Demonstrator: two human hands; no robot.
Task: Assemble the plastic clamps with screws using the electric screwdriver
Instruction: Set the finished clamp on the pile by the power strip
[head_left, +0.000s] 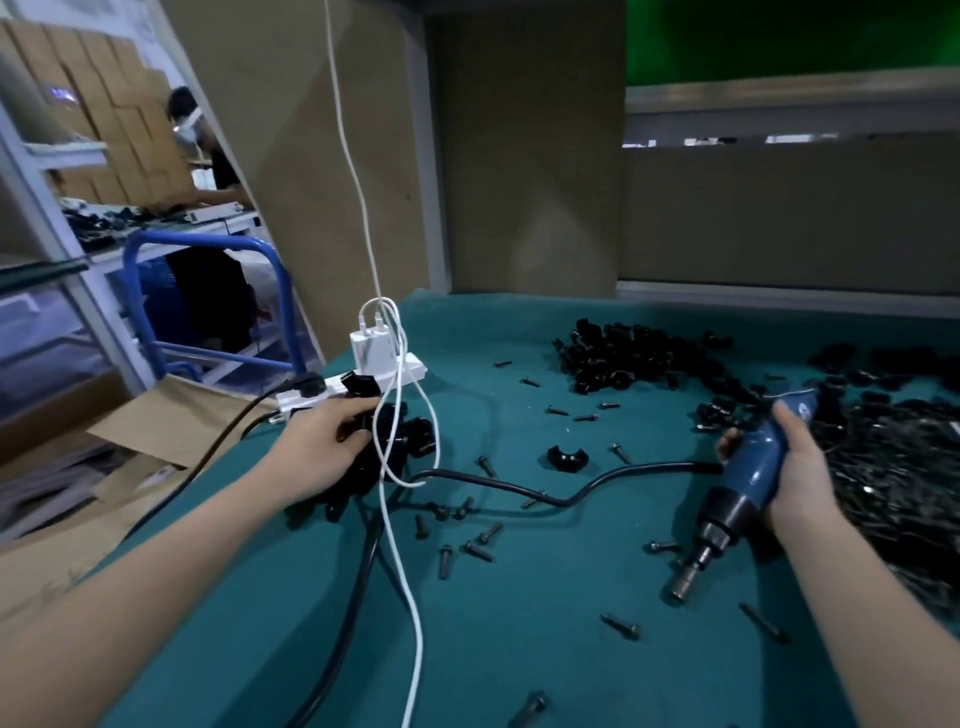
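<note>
While the right hand grips the screwdriver, left hand pinching a clamp at the left table edge, screws scattered between.

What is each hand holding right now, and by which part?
The right hand grips the electric screwdriver around its blue handle. The left hand holds a black clamp; which part cannot be told.

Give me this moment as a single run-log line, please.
left hand: grips black clamp | right hand: holds electric screwdriver | screws: loose on green mat
</note>
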